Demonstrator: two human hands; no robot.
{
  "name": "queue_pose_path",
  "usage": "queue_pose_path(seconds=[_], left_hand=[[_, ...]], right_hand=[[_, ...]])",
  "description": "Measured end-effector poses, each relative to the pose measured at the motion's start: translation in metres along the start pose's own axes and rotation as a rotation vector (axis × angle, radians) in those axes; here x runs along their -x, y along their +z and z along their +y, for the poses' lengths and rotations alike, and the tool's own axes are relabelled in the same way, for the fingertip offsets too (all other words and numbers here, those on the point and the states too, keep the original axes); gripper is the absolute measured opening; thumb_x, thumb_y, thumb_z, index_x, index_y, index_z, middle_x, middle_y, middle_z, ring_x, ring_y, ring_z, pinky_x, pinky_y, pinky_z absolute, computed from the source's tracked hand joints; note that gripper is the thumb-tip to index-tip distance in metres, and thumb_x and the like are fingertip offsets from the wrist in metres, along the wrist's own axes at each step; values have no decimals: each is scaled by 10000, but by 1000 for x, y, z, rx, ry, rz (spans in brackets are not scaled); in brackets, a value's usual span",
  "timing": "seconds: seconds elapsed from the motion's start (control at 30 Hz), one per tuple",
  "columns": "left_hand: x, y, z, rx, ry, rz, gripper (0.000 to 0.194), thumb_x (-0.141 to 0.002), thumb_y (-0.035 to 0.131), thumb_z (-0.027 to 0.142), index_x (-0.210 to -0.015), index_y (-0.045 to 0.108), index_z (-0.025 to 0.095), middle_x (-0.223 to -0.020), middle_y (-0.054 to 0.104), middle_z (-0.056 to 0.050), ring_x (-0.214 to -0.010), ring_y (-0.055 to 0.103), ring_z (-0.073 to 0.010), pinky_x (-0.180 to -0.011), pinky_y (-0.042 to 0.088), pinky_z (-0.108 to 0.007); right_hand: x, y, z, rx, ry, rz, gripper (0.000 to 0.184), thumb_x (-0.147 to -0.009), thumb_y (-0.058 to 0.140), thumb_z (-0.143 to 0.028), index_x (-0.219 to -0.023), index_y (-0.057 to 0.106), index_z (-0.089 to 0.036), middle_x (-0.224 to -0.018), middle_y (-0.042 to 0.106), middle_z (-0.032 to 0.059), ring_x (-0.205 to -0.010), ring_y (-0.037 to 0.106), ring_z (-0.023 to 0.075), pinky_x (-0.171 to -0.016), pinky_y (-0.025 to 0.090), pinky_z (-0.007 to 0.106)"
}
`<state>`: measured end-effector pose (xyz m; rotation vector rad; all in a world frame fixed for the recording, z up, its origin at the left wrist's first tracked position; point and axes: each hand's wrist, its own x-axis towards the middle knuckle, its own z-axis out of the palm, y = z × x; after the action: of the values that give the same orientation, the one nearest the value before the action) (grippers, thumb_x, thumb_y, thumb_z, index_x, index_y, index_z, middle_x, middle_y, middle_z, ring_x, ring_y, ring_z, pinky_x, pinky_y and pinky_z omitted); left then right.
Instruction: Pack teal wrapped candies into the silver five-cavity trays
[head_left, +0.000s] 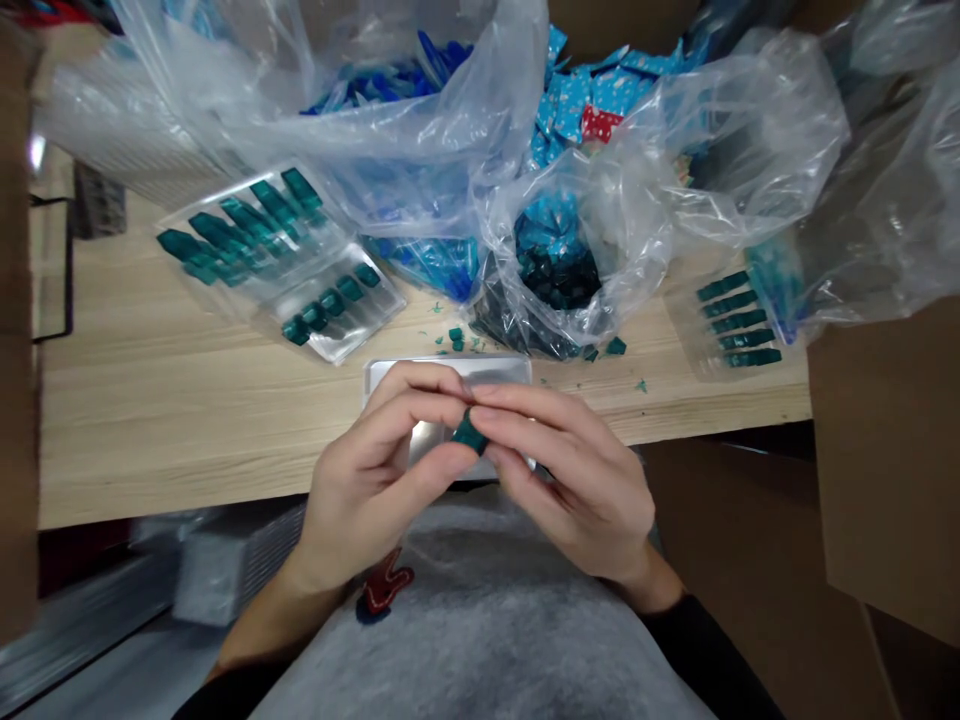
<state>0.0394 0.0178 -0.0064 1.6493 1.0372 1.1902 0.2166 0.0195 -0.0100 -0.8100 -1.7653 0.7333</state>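
Over a silver metal tray (448,372) at the near edge of a wooden table (187,430), the left hand (382,470) and right hand (570,480) pinch a small teal plastic piece (470,433) between their fingertips, pressed together from both sides. Just beyond the tray lie loose teal bits (454,335) and clear blister trays (277,265) holding rows of teal pieces, then a clear plastic bag (555,260) of dark pieces, with blue-printed packets (585,95) farthest off.

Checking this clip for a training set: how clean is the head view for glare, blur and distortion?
In the head view, the wide lens bends the table edge, glare whitens the metal tray and plastic bags, and the left hand and right hand show no heavy blur, though they partly hide the green piece.
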Motion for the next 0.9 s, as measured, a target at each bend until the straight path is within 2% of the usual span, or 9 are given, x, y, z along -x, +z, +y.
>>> queue_pose_path(seconds=[0.1,0.23,0.3,0.37,0.47,0.6,0.73,0.9], left_hand=[[1,1,0,13,-6,8,103,-944,630,177,-1015,675,237,-1010,621,-14,-987,613,-105,-907,503,-211],[0,1,0,-45,66,5,72,-965,608,225,-1018,658,222,-984,622,-14,-948,616,-108,-847,521,-228],[0,0,-1,-224,181,-19,99,-981,579,246,-1044,652,224,-995,633,-27,-949,610,-137,-830,524,-284],[-1,-2,-4,-498,331,-40,103,-960,602,229,-1046,656,238,-1004,655,-32,-944,598,-172,-811,513,-337],[1,-2,-11,-771,479,-1,115,-904,655,188,-973,666,280,-935,686,-1,-864,585,-191,-752,497,-353],[6,-1,-16,-752,551,57,88,-909,623,178,-877,659,252,-818,687,-3,-749,572,-181,-695,496,-351],[10,-5,-14,-725,538,-25,43,-908,650,239,-870,670,235,-758,674,-7,-726,574,-185,-689,500,-355],[12,-10,-14,-667,491,-77,90,-944,625,299,-899,663,230,-738,669,-5,-711,588,-178,-663,503,-346]], right_hand=[[1,0,2,-13,-32,-14,332,-927,625,-52,-1253,639,-115,-1258,694,111,-1197,649,147,-1036,559,269],[2,-2,1,-45,-29,-7,337,-928,633,-68,-1262,644,-109,-1223,714,130,-1170,669,151,-1000,577,259],[4,-4,2,-63,27,6,358,-929,650,-107,-1282,652,-165,-1205,728,102,-1126,692,154,-968,595,267],[7,-6,3,-95,121,29,371,-923,672,-149,-1284,668,-236,-1177,746,62,-1067,716,159,-927,614,281],[11,-6,5,-172,251,20,381,-908,693,-165,-1267,688,-295,-1134,766,28,-991,740,162,-865,630,290],[16,-3,5,-266,305,-21,386,-875,729,-152,-1235,712,-290,-1068,784,23,-935,751,149,-823,625,260],[21,-4,2,-280,392,-51,360,-859,739,-143,-1185,741,-297,-1011,792,13,-882,752,133,-788,614,231],[19,-11,2,-258,452,-94,359,-871,730,-147,-1183,737,-326,-1034,789,-1,-908,748,151,-807,617,275]])
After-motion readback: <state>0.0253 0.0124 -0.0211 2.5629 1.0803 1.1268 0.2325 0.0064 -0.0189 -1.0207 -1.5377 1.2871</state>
